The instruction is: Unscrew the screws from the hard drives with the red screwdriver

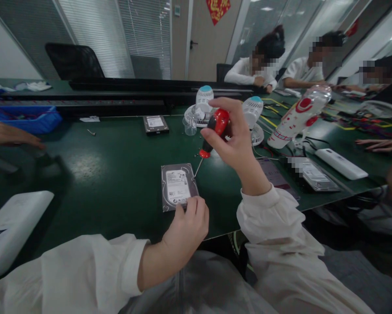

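Note:
A silver hard drive [177,185] with a white label lies flat on the dark green table [117,170] in front of me. My left hand [187,226] rests at its near right corner, fingers curled and pressing on the drive's edge. My right hand [233,141] is closed round the red and black handle of a screwdriver [212,133]. The screwdriver's thin shaft slants down to the left, its tip at the drive's far right edge.
A second hard drive [155,124] lies farther back, beside a clear cup [190,126] and small white fans [204,104]. A white bottle [297,115], more drives [314,174] and a white box [341,163] sit right. Other people sit at the far right; another person's hand [12,135] rests left.

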A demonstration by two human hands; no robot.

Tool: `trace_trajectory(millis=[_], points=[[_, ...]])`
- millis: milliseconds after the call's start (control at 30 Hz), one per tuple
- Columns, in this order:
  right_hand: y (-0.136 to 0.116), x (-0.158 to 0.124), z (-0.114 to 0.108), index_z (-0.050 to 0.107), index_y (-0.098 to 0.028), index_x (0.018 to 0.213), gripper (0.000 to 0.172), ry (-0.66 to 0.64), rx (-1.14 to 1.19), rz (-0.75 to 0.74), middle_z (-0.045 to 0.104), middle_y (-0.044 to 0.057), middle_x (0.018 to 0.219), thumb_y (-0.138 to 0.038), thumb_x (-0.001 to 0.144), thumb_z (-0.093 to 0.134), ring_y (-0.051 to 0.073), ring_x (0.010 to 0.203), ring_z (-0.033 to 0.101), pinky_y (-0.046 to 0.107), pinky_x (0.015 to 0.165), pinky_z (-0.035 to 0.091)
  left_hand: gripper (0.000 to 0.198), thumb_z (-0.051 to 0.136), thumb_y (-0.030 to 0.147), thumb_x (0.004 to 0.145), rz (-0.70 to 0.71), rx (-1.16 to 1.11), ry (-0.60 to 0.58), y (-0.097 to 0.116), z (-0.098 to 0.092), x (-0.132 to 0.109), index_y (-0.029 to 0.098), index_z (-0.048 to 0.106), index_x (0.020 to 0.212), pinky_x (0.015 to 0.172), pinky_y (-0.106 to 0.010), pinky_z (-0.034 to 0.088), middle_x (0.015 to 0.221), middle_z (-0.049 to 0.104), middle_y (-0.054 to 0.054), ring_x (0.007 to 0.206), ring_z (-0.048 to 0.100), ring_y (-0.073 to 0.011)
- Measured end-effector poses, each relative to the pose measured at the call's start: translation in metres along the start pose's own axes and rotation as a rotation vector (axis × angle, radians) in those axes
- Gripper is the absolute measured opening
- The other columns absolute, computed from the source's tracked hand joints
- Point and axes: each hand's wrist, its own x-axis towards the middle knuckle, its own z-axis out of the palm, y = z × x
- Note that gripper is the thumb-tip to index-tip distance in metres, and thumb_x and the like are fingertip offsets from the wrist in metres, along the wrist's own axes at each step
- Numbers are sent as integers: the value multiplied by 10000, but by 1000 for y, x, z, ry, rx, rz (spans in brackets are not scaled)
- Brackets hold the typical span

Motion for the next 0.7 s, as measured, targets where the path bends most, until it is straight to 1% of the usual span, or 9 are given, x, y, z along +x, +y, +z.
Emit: trace_trajectory(millis=[100, 167, 233, 333, 433, 500, 600, 633, 700], points=[[-1, 0, -1, 550, -298, 1340, 457, -42, 22, -1, 665, 66, 1304, -570, 975, 506, 251, 1170, 670, 481, 1057, 579, 264, 550, 87, 889, 2, 8, -1, 0, -1, 0, 68, 726, 1086, 621, -315, 554, 930, 640, -100, 813, 600, -221], [-2, 0, -3, 503, -324, 1411, 464, -79, 84, 4, 666, 53, 1319, -538, 1006, 426, 242, 1179, 672, 470, 1066, 579, 266, 554, 86, 885, 6, 10, -7, 0, -1, 0, 74, 727, 1086, 626, -314, 555, 935, 645, -101, 818, 599, -220], [-3, 0, -4, 454, -345, 1470, 498, -105, 117, 12, 653, 42, 1361, -532, 1010, 400, 246, 1201, 667, 469, 1055, 587, 267, 559, 88, 881, 9, 9, -6, 0, 0, 0, 78, 728, 1087, 626, -311, 554, 943, 649, -102, 825, 600, -221], [-2, 1, -3, 478, -342, 1457, 534, -71, 65, 21, 624, 54, 1414, -567, 973, 495, 272, 1245, 645, 495, 1045, 587, 270, 555, 89, 882, 11, 3, 7, 0, 0, -1, 74, 726, 1090, 631, -316, 556, 951, 647, -108, 837, 603, -226], [-1, 1, -2, 557, -317, 1363, 517, -38, 23, -12, 640, 73, 1371, -591, 925, 593, 291, 1255, 634, 527, 1063, 566, 269, 545, 89, 891, 4, 7, 9, 1, 1, -1, 69, 724, 1090, 632, -320, 556, 949, 641, -109, 827, 600, -224], [-1, 1, -1, 557, -314, 1361, 510, -53, 34, -24, 649, 74, 1348, -610, 945, 545, 279, 1231, 645, 523, 1067, 564, 261, 549, 95, 897, 2, 7, 7, 1, 1, -1, 69, 720, 1092, 634, -321, 556, 952, 638, -110, 829, 599, -225], [-1, 0, -3, 482, -333, 1452, 538, -98, 87, -3, 643, 60, 1369, -609, 1002, 384, 255, 1203, 661, 492, 1056, 579, 239, 576, 110, 900, 6, 1, 4, 1, 1, -1, 65, 713, 1091, 642, -327, 556, 956, 630, -115, 845, 604, -231], [-1, 0, -3, 455, -337, 1479, 545, -112, 103, 4, 645, 56, 1372, -597, 1010, 361, 249, 1193, 667, 481, 1048, 585, 234, 584, 113, 899, 6, -2, 3, 1, 1, -1, 63, 712, 1089, 642, -327, 555, 955, 627, -114, 844, 605, -232], [-1, 0, -4, 444, -334, 1490, 549, -105, 109, 2, 647, 55, 1377, -583, 1003, 397, 244, 1171, 678, 468, 1036, 594, 230, 586, 111, 897, 5, -9, 2, 0, 1, -1, 58, 711, 1084, 637, -326, 554, 954, 625, -113, 837, 607, -231]])
